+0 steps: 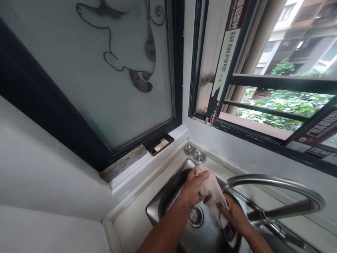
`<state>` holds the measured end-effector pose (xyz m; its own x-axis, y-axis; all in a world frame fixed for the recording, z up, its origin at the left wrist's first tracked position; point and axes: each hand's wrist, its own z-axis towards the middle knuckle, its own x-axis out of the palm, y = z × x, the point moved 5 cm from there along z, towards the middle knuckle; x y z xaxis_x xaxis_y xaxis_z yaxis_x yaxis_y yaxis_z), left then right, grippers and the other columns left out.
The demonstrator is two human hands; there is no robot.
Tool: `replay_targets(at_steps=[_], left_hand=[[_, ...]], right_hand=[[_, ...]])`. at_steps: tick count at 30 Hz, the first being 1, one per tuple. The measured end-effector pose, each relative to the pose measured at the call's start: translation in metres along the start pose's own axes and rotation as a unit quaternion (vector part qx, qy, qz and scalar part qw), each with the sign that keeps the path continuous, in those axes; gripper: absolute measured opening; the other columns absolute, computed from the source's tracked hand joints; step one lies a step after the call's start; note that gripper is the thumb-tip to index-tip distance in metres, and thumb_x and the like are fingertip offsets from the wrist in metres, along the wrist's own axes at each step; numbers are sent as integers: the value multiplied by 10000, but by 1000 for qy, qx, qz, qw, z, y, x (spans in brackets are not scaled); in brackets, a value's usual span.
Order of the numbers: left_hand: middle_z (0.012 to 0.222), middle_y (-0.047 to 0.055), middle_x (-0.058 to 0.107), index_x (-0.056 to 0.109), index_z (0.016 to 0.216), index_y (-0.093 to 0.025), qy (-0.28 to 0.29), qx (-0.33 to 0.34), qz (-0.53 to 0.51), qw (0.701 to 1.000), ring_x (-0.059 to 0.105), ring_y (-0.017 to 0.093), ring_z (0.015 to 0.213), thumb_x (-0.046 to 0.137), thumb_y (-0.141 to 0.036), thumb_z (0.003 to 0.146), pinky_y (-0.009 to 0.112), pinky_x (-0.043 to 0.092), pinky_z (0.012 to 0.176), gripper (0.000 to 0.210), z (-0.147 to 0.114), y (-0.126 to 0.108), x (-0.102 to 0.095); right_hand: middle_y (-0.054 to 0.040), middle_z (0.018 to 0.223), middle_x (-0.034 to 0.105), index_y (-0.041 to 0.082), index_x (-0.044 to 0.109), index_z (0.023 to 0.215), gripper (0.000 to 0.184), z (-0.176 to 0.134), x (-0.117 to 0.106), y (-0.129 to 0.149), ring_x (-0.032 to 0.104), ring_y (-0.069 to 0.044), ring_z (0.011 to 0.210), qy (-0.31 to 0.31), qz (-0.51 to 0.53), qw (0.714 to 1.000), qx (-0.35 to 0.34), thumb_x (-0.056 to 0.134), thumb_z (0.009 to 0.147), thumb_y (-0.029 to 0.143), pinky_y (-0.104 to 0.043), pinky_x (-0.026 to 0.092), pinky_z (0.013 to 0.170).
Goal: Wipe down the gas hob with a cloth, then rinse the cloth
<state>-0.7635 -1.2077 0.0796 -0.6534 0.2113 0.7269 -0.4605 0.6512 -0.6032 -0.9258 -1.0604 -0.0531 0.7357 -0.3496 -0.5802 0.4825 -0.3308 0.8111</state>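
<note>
A wet, pale pinkish cloth [210,188] is stretched between my two hands above the steel sink [154,209]. My left hand [193,188] grips its upper left end, thumb laid over the fabric. Lower down on the right, my right hand [233,212] has its fingers closed round the other part. The faucet [276,181] arches in from the right, its spout end close beside the cloth, with a little water seeming to run from it. Below the hands, a dark purple item with pale marks [230,233] hangs or lies by the cloth; which, I cannot tell.
Under my left hand is the drain strainer [195,215]. Two small metal strainers [199,156] sit at the counter's back corner. A dark flat object with a label [160,144] lies on the left sill. Behind the faucet is a sliding window [263,80] with dark frames.
</note>
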Motion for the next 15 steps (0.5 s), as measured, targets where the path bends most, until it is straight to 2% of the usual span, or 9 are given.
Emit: replay_targets(at_steps=[2, 4, 7, 9, 10, 12, 13, 15], left_hand=[[786, 11, 709, 685, 883, -179, -23, 6, -8, 1000, 663, 155, 719, 1006, -361, 516, 278, 534, 720, 520, 5, -3, -15], [801, 29, 727, 680, 888, -179, -49, 6, -19, 999, 694, 180, 760, 995, -378, 524, 304, 557, 767, 521, 11, -2, -36], [797, 50, 741, 673, 874, -178, -74, -10, -27, 997, 727, 219, 804, 967, -366, 560, 339, 572, 813, 469, 19, 9, -62], [788, 55, 741, 656, 839, -186, -80, -28, -32, 996, 741, 241, 843, 936, -358, 605, 358, 573, 850, 404, 22, 23, -68], [776, 59, 737, 647, 815, -189, -79, -41, -34, 995, 743, 250, 852, 919, -362, 627, 367, 573, 861, 374, 24, 32, -68], [749, 67, 725, 631, 774, -192, -74, -68, -36, 994, 741, 261, 840, 890, -384, 662, 383, 574, 857, 341, 30, 51, -63], [736, 64, 718, 624, 760, -196, -71, -78, -37, 994, 737, 259, 826, 881, -401, 673, 384, 574, 849, 340, 33, 59, -60], [690, 37, 684, 596, 724, -209, -71, -85, -38, 993, 716, 236, 776, 868, -459, 687, 370, 571, 830, 371, 40, 69, -57]], right_hand=[[-125, 1071, 777, 227, 769, 959, 479, 5, -21, -9, 701, -368, 1104, -54, 45, 996, 56, 734, 613, 557, -512, 513, 1070], [-112, 1141, 780, 240, 774, 1041, 562, 3, -39, -15, 681, -378, 1182, -95, 147, 977, 121, 801, 553, 516, -514, 494, 1102], [-93, 1158, 792, 268, 760, 1178, 617, -3, -49, -3, 706, -354, 1156, -89, 368, 910, 170, 839, 598, 461, -495, 521, 1071], [-109, 1150, 796, 258, 763, 1193, 599, 1, -49, 19, 719, -356, 1118, -71, 479, 861, 153, 831, 636, 468, -511, 534, 1042], [-118, 1147, 795, 248, 765, 1197, 592, 6, -47, 31, 719, -359, 1114, -58, 509, 847, 140, 823, 655, 481, -519, 535, 1032], [-127, 1101, 799, 225, 769, 1188, 584, 16, -38, 55, 718, -361, 1098, -41, 528, 839, 125, 796, 692, 533, -524, 545, 1001], [-128, 1053, 802, 212, 778, 1156, 576, 20, -30, 65, 720, -360, 1073, -40, 517, 846, 127, 775, 706, 572, -519, 555, 975], [-122, 969, 792, 205, 789, 1062, 546, 22, -7, 84, 720, -346, 1006, -52, 445, 886, 121, 706, 753, 648, -493, 572, 919]])
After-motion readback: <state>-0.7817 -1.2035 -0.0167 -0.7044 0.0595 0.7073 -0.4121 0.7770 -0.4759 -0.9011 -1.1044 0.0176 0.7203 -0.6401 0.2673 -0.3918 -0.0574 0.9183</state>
